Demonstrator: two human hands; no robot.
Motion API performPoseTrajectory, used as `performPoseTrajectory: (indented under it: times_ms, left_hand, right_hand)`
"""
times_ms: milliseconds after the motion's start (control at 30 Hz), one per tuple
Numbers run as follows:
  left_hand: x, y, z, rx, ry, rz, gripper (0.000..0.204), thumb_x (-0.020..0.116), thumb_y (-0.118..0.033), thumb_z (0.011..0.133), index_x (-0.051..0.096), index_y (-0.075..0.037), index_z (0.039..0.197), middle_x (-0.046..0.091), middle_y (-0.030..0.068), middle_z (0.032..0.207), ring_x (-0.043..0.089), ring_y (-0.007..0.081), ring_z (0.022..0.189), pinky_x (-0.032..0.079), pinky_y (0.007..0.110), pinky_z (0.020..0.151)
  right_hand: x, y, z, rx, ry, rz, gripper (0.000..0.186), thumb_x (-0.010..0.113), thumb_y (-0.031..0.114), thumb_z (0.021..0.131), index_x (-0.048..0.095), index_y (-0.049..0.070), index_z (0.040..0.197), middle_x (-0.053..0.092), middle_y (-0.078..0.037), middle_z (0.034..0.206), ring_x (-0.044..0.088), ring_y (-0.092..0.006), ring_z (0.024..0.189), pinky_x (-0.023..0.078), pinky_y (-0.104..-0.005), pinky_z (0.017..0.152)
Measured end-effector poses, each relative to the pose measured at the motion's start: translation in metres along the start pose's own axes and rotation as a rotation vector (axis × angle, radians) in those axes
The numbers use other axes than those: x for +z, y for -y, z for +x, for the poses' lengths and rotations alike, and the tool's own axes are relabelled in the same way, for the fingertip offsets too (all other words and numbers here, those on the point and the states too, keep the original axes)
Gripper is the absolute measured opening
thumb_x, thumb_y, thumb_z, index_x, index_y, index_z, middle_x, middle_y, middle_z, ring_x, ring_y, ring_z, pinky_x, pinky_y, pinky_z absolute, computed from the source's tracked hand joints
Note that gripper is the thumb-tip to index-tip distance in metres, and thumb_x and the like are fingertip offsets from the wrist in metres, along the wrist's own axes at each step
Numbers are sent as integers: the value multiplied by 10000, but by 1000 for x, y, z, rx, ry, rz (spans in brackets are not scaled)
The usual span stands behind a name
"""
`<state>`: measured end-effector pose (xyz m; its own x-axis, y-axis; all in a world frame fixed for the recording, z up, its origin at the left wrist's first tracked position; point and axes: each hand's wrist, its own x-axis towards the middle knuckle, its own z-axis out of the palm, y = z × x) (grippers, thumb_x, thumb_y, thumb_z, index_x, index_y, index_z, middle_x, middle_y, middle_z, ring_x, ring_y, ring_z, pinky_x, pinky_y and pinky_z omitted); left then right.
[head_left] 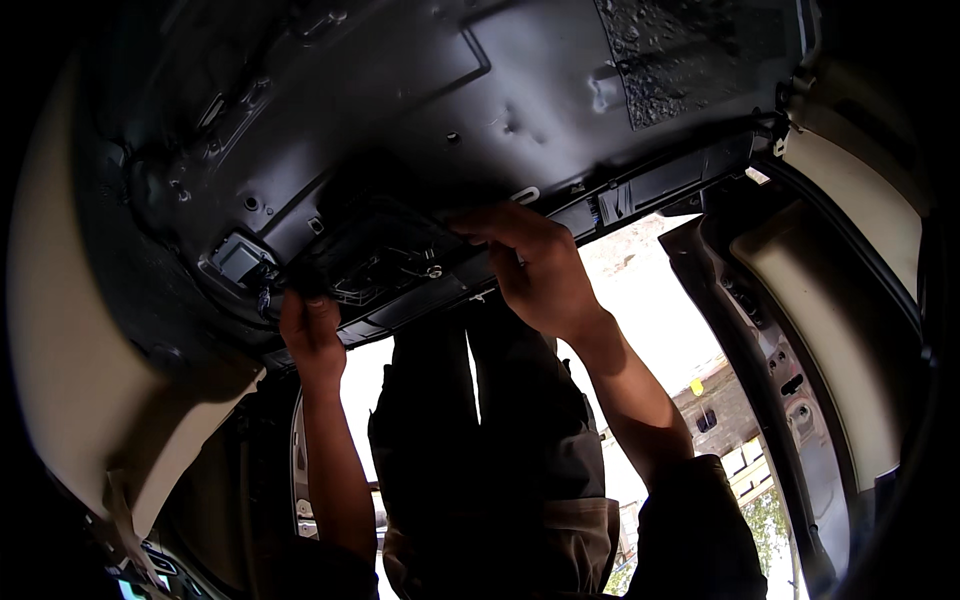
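My left hand (315, 335) is closed at the lower left edge of a black assembly (385, 250) with thin metal fittings, its thumb and fingers gripping there, just beside a small silver box (240, 258) fixed to a dark metal panel (520, 80). My right hand (540, 275) is closed at the assembly's right side, fingertips curled onto it and partly hidden. The assembly lies against the panel along a long black edge strip (625, 195). Exactly what my left fingertips touch is too dark to make out.
Curved beige trim (65, 280) borders the left side; beige pillar trim (800, 330) and a metal door frame (760, 340) stand at the right. My dark-clothed legs (470, 430) fill the lower middle. A bright opening (630, 290) lies behind my arms.
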<state>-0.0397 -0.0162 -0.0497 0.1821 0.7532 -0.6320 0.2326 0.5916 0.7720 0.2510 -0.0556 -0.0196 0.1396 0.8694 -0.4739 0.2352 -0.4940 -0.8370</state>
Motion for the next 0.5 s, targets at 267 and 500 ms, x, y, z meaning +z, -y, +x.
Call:
performPoseTrajectory:
  times_ms: [267, 500]
  left_hand:
    - [-5, 4, -28, 8, -18, 61, 319, 579, -330, 1080, 615, -35, 1196, 469, -87, 758, 361, 22, 642, 270, 223, 573]
    - [-20, 20, -41, -114, -59, -114, 207, 655, -246, 1044, 632, -40, 1054, 508, -69, 772, 416, 31, 669, 313, 218, 585]
  right_hand:
    - [-17, -9, 51, -450, 76, -640, 473, 868, 156, 662, 757, 233, 1116, 575, -37, 1313, 545, -248, 1193, 460, -439, 990]
    - [-1, -20, 71, -594, 257, -678, 256, 853, 310, 690, 782, 252, 929, 394, -8, 1630, 282, -236, 1551, 253, -452, 1265]
